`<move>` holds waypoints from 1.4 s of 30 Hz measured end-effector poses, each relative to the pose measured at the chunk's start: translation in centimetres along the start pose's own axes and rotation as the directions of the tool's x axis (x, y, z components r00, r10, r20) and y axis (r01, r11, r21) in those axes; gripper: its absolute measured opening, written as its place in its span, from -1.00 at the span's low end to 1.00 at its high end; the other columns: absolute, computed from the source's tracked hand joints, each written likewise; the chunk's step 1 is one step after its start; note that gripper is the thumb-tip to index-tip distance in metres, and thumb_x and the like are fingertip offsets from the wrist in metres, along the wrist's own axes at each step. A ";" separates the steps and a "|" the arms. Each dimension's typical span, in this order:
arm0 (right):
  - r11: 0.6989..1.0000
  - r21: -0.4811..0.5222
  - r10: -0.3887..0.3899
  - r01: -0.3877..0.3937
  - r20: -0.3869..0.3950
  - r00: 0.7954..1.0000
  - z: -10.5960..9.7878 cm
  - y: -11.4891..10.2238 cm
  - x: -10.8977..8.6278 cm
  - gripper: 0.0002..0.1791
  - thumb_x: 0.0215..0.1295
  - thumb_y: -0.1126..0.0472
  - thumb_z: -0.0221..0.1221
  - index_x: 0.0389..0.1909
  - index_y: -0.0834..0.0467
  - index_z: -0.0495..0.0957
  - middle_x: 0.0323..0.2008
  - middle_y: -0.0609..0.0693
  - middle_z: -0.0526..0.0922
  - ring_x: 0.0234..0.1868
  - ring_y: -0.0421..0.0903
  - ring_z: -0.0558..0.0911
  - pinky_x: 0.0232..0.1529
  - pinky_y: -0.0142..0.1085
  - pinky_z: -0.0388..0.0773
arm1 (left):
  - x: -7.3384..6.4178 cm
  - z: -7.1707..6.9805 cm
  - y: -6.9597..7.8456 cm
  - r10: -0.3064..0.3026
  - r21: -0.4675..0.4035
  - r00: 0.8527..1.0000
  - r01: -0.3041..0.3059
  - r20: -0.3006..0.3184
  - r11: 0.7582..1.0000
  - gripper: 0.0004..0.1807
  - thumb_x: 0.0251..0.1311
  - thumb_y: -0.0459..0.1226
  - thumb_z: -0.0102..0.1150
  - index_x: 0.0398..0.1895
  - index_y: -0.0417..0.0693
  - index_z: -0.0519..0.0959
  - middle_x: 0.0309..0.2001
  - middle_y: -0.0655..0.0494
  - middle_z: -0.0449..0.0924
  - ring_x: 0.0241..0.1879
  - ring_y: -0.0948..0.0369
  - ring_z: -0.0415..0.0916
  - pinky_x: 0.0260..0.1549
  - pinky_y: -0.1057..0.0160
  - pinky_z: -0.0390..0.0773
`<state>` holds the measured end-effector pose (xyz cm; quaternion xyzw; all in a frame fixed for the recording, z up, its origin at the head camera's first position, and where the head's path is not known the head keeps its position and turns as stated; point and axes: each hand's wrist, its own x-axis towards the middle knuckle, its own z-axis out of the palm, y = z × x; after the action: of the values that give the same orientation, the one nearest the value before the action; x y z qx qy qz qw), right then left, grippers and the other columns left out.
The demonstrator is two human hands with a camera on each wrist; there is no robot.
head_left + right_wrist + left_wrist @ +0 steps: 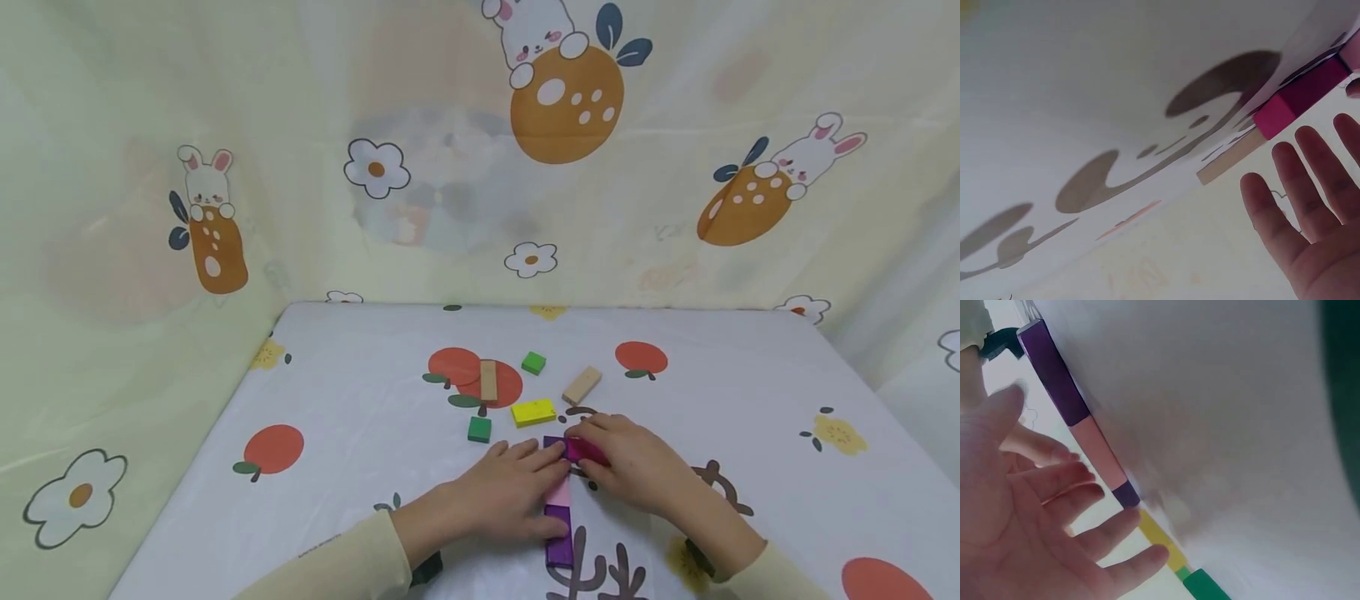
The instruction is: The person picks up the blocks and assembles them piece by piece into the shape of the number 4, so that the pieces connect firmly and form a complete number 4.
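Note:
A row of blocks runs toward me in the head view: a dark purple block (552,441) at the far end, a pink block (558,495) in the middle and a longer purple block (558,552) nearest me. My left hand (506,493) lies along the row's left side with fingers extended. Its fingertips reach the far end, and its thumb touches the near purple block. A magenta block (588,451) juts right from the far end. My right hand (633,460) pinches it, thumb on the near side and fingers on the far side; the hand partly hides it.
Beyond the hands lie a yellow block (534,412), a dark green block (479,430), a light green block (534,362) and two wooden blocks, one upright in view (489,381), one slanted (582,386). A dark object (427,569) sits under the left forearm. A printed curtain (450,225) rises behind.

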<state>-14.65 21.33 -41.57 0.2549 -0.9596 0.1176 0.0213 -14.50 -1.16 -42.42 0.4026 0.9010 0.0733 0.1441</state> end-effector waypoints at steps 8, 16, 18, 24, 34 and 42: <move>1.000 0.013 -0.022 0.022 0.028 0.999 0.0 -1.0 -1.6 -0.40 0.17 -0.12 0.45 0.23 -0.02 0.64 0.23 0.05 0.63 0.24 0.14 0.62 0.23 0.15 0.58 | 0.0 -0.7 -1.4 -0.048 0.106 0.993 0.060 -0.110 0.993 -0.26 0.49 0.23 -0.08 0.62 0.18 0.23 0.64 0.16 0.14 0.59 -0.04 0.14 0.48 -0.26 0.22; 0.993 -0.009 -0.117 0.119 0.110 0.987 0.8 -2.3 -2.5 -0.14 0.17 -0.53 0.22 0.40 -0.15 0.50 0.41 0.07 0.51 0.46 0.18 0.42 0.36 0.29 0.35 | 1.2 -1.3 -3.2 -0.127 0.145 0.981 0.148 -0.146 0.978 -0.26 0.49 0.21 -0.05 0.63 0.17 0.21 0.66 0.05 0.07 0.61 -0.11 0.07 0.49 -0.22 0.23; 0.991 -0.018 -0.126 0.129 0.118 0.985 1.0 -2.5 -2.5 -0.10 0.16 -0.57 0.19 0.43 -0.16 0.46 0.44 0.07 0.49 0.48 0.19 0.39 0.37 0.31 0.33 | 1.7 -1.5 -3.5 -0.138 0.145 0.979 0.161 -0.152 0.976 -0.26 0.49 0.19 -0.03 0.63 0.17 0.20 0.66 0.05 0.07 0.61 -0.11 0.08 0.48 -0.22 0.24; 0.986 -0.048 -0.153 0.158 0.097 0.983 1.6 -2.6 -2.8 -0.09 0.15 -0.59 0.16 0.42 -0.15 0.47 0.44 0.08 0.48 0.49 0.21 0.38 0.36 0.32 0.34 | 2.9 -1.8 -4.2 -0.160 0.143 0.976 0.180 -0.145 0.973 -0.26 0.49 0.17 0.00 0.64 0.20 0.18 0.66 0.10 0.08 0.62 -0.06 0.07 0.49 -0.24 0.22; 0.977 -0.082 -0.193 0.197 0.055 0.980 2.3 -2.4 -3.2 -0.10 0.19 -0.61 0.10 0.41 -0.14 0.48 0.44 0.07 0.49 0.48 0.20 0.41 0.35 0.27 0.39 | 4.5 -2.0 -4.1 -0.107 0.236 0.987 0.133 -0.120 0.963 -0.42 0.56 0.01 -0.01 0.59 0.31 0.27 0.56 0.16 0.30 0.55 0.15 0.26 0.49 -0.21 0.24; 0.970 -0.106 -0.217 0.218 0.027 0.976 2.5 -2.3 -3.2 -0.11 0.19 -0.60 0.12 0.39 -0.13 0.49 0.42 0.07 0.52 0.47 0.20 0.43 0.32 0.25 0.42 | 5.4 -2.0 -4.1 -0.065 0.340 0.985 0.117 -0.159 0.933 -0.58 0.54 -0.15 0.07 0.40 0.30 0.47 0.18 0.21 0.67 0.13 0.27 0.64 0.19 0.10 0.57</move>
<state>-10.71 20.32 -43.87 0.3579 -0.9309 0.0605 0.0404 -21.45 0.12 -42.57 0.3730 0.9256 -0.0646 0.0079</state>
